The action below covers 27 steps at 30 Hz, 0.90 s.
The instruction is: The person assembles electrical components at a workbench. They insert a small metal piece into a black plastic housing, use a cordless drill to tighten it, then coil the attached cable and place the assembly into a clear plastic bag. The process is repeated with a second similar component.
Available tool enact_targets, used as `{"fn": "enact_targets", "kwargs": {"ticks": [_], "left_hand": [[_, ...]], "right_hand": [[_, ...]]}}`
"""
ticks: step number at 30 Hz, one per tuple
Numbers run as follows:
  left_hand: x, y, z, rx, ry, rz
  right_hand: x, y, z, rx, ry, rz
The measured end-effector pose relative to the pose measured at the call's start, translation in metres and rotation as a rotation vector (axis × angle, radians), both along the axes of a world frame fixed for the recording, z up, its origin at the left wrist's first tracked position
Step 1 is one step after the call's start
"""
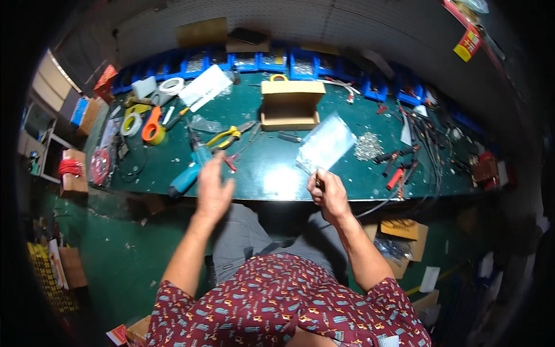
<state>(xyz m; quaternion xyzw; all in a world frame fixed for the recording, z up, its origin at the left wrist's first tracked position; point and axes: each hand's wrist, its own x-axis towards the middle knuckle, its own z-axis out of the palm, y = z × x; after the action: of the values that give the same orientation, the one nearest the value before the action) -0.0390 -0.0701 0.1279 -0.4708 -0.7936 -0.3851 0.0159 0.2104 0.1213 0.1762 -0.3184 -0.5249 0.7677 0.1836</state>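
My left hand [213, 191], slightly blurred, is open over the near edge of the workbench, thumb apart from the fingers. It is right beside a teal power drill [199, 157] and holds nothing I can see. My right hand [330, 195] is closed near the bench edge around something small and dark that the fingers mostly hide. Just beyond its fingertips is a clear plastic bag [328, 141], its near corner reaching them; whether the fingers grip it I cannot tell. Yellow-handled pliers [226, 136] lie beyond the left hand. An open cardboard box [290, 123] stands behind the bag.
Small metal parts form a pile [367, 146] right of the bag. Black cables and red clamps [395, 178] spread farther right. Blue bins [245, 61] line the back. Tape rolls and an orange tape dispenser [152, 124] are at left. A cardboard box [407, 246] is below the bench.
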Motion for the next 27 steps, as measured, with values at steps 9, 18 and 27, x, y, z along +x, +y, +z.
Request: {"fn": "enact_targets", "kwargs": {"ticks": [9,18,27], "left_hand": [[-0.093,-0.029,-0.061,-0.625,0.121,0.359],[-0.067,-0.054,-0.037,-0.342,0.056,0.362],[0.074,-0.072,0.037,0.109,-0.325,-0.101]], "right_hand": [[0.005,0.010,0.002,-0.050,0.095,-0.094],[0.007,0.019,-0.001,0.059,0.082,-0.167],[-0.001,0.021,0.005,0.012,0.053,-0.228]]}}
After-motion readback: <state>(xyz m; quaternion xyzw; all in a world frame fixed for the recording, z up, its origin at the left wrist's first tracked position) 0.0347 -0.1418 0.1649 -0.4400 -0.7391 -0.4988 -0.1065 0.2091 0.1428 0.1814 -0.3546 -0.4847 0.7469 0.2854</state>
